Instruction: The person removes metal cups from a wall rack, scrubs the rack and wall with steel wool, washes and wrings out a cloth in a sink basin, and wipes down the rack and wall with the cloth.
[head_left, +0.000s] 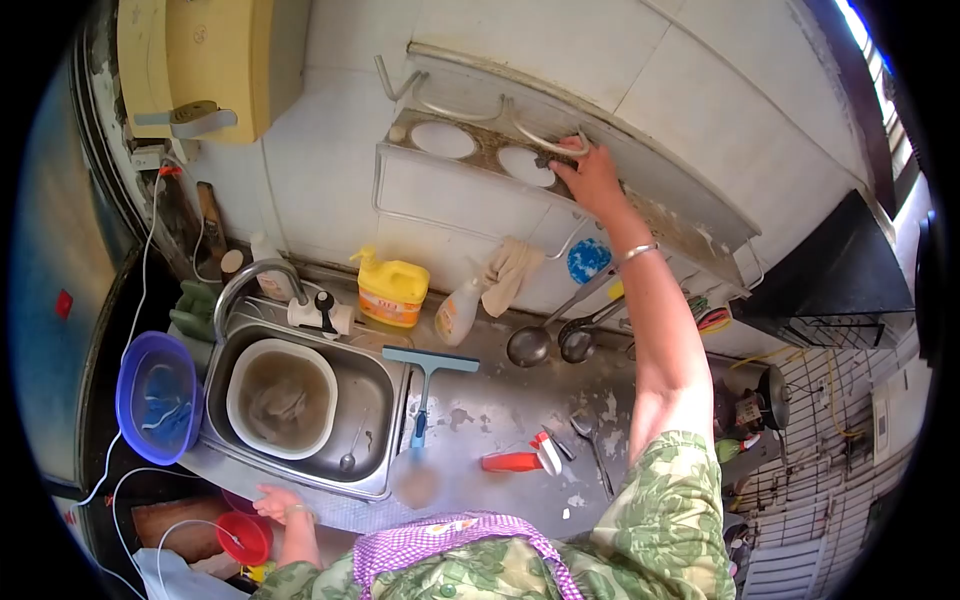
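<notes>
Right hand (590, 182): clamped on what looks like a dark scrubber (542, 161), partly hidden from us | where: at the shelf (487, 150) | handling: we judge it light, soft, rough; pinch its middle | Left hand (280, 502): empty, fingers apart, well below the shelf

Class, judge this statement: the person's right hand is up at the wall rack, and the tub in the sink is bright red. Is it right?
Not quite: the tub in the sink is white, as the head view shows. The person's right hand is indeed up at the wall rack.
</notes>
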